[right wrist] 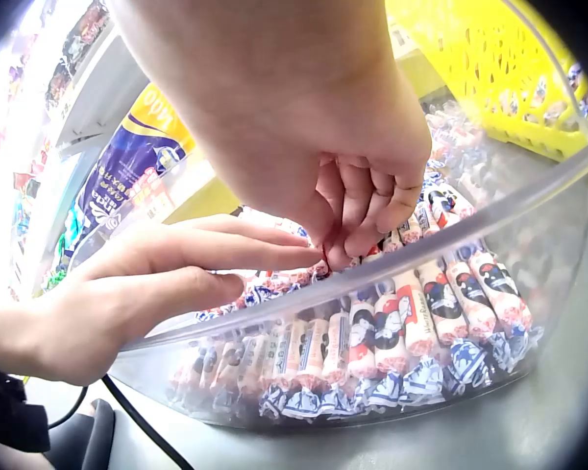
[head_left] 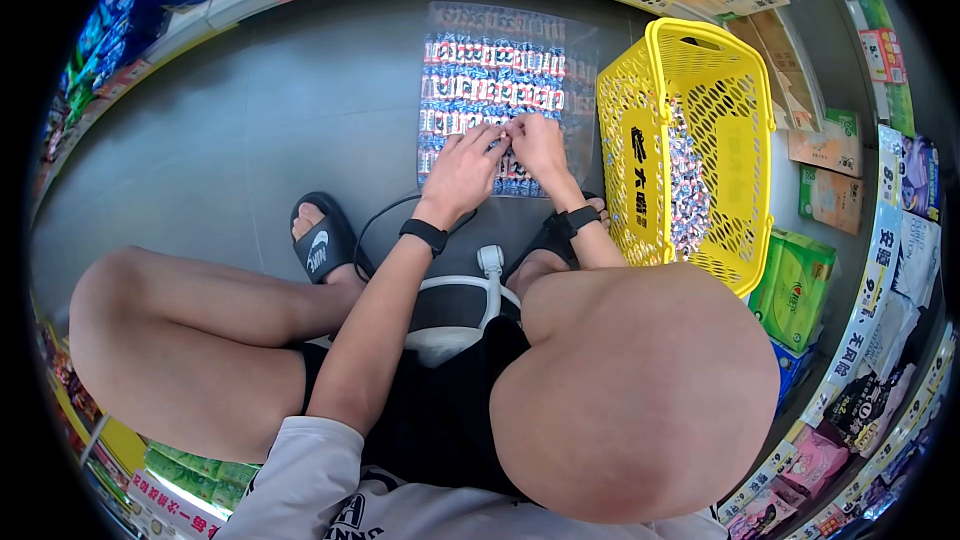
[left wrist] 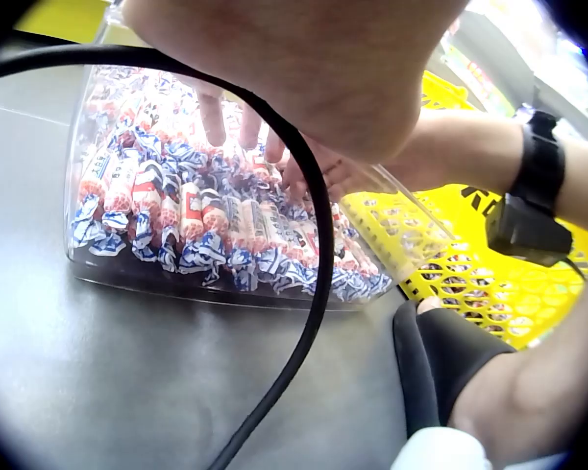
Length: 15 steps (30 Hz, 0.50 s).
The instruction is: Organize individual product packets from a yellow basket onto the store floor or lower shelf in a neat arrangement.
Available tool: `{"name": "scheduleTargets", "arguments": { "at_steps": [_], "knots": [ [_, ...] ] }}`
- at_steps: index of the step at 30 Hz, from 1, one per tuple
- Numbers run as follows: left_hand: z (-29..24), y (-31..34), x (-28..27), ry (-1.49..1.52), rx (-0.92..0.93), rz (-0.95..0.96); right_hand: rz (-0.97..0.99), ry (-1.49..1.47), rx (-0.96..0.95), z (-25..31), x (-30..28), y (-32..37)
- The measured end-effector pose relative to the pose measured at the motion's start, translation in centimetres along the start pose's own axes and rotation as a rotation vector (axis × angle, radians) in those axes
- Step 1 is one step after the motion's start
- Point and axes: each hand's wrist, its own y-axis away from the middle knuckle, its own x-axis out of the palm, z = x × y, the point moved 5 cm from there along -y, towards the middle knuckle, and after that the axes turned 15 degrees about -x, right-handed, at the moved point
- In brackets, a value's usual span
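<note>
On the floor stands a clear plastic bin [right wrist: 421, 257] with wrapped candies [head_left: 492, 90] laid side by side in rows. My left hand [head_left: 462, 172] reaches over its near edge, fingers [right wrist: 245, 253] fairly straight and touching the candies. Beside it, my right hand [head_left: 540, 148] has its fingers curled, thumb and fingertips pinching at a wrapped candy low over the rows. Most of that candy is hidden by the fingers. The two hands' fingertips meet in the right wrist view. Blue twisted wrapper ends [left wrist: 206, 255] show through the bin's wall.
Right of the bin stands a yellow perforated basket [head_left: 635, 155] holding many loose wrapped candies [head_left: 688, 175]. Store shelves with tissue packs [head_left: 795, 275] curve around the floor. A black cable [left wrist: 318, 215] loops near the left wrist. Sandalled feet [head_left: 325, 240] flank a white-framed seat [head_left: 450, 282].
</note>
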Motion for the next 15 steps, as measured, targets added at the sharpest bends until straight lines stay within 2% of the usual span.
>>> {"name": "scheduleTargets", "arguments": {
  "at_steps": [4,8,15],
  "knots": [
    [0.1,0.0,0.3,-0.042,-0.012,0.003,-0.006,-0.013,0.004,0.4,-0.7,-0.3],
    [0.2,-0.1,0.4,-0.037,-0.030,0.024,-0.016,0.050,0.085,0.9,-1.7,-1.1],
    [0.0,-0.1,0.1,-0.049,-0.040,0.044,-0.017,0.105,0.124,-0.1,-0.6,-2.1]
  ]
}}
